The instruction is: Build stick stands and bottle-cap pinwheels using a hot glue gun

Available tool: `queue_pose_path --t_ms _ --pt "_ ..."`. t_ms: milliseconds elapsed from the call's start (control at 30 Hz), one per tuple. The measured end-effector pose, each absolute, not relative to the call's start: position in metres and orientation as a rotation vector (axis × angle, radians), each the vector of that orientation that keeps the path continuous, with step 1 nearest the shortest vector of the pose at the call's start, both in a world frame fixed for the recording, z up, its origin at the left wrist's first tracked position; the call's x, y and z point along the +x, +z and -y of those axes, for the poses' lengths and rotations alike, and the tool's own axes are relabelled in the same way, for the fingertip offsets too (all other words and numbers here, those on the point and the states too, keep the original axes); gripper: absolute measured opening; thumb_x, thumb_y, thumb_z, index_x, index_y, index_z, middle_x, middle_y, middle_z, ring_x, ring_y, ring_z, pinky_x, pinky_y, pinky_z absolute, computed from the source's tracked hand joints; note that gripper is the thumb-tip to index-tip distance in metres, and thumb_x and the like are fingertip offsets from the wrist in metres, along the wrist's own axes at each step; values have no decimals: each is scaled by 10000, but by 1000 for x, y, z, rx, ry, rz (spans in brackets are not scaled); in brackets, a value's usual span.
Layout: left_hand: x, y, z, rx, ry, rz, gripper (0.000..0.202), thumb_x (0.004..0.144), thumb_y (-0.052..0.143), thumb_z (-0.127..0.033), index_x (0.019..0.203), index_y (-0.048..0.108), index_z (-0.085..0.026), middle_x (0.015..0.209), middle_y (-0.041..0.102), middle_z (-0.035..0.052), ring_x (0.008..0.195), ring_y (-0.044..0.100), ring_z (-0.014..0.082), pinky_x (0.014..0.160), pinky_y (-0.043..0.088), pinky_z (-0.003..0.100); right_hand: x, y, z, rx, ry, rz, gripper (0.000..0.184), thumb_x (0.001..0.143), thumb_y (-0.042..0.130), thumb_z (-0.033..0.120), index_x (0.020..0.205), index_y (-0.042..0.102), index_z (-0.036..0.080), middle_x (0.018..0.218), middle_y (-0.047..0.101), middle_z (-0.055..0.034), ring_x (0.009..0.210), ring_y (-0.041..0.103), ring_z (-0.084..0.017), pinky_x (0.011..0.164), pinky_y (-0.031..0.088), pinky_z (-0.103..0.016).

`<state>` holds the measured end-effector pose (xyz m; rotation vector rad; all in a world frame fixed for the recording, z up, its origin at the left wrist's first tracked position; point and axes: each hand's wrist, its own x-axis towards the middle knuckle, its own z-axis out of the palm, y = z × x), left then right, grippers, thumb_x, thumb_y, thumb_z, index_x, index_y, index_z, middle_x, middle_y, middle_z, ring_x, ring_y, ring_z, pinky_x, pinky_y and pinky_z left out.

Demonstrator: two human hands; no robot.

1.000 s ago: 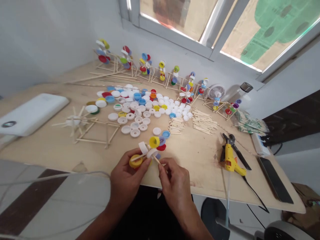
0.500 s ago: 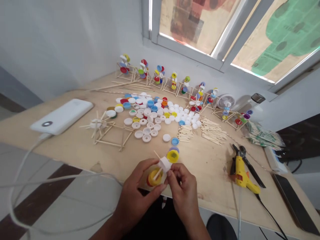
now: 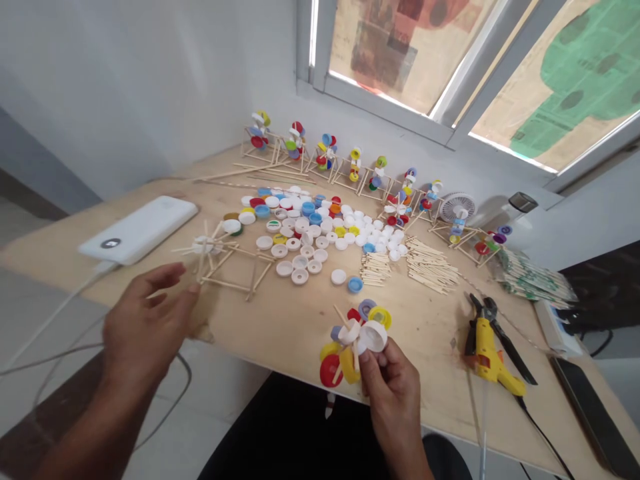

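In my right hand (image 3: 395, 380), shut, is a bottle-cap wheel (image 3: 352, 332) tilted over the front of the table. Red, yellow, blue and white caps sit around its white hub, with wooden sticks between. My thumb and fingers pinch it near a white cap (image 3: 373, 335). Off to the left, my left hand (image 3: 153, 320) has its thumb and index finger apart, with nothing seen between them. Its fingertips are close to a stick frame (image 3: 235, 270) bearing a white hub with spokes (image 3: 205, 245); I cannot tell whether they touch.
Loose bottle caps (image 3: 310, 230) and stick piles (image 3: 433, 265) lie mid-table. Finished cap wheels on frames (image 3: 325, 157) line the wall. A glue gun (image 3: 493, 360) and pliers (image 3: 484, 308) lie right, a black phone (image 3: 593, 413) beyond. A white power bank (image 3: 140, 230) is left.
My left hand has let go of the cap wheel and moved left to the stick frame. My right hand now holds the wheel alone, turned so more caps show.
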<state>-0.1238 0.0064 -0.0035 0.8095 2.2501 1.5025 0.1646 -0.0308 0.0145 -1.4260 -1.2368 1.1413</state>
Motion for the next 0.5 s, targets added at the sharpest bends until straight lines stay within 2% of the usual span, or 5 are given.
queue_pose_path --t_ms 133,200,300,500 --pt "-132 5 -13 968 1184 -2409 344 738 678 -417 1032 664 -241 851 657 -26 797 613 195 912 501 383 166 14 33 -1436 1133 1225 284 891 615 439 756 655 193 591 524 23 519 426 -107 479 320 -208" --pt "-133 8 -14 1048 1061 -2463 338 783 630 -461 1036 660 -239 799 634 -33 782 610 196 870 492 360 167 14 33 -1439 1137 1222 288 884 619 441 744 653 191 596 533 20 523 437 -109 482 327 -208" --pt "-134 7 -18 1127 897 -2534 379 832 549 -530 1039 672 -238 792 642 -20 794 617 210 757 464 311 167 14 31 -1445 1143 1219 287 882 622 442 756 663 188 602 545 18 529 443 -108 489 329 -206" --pt "-141 2 -29 1184 552 -2650 372 823 507 -441 1053 699 -220 900 721 39 801 618 211 613 375 271 169 11 31 -1426 1167 1197 297 872 638 448 764 665 173 585 540 20 517 424 -100 484 319 -206"
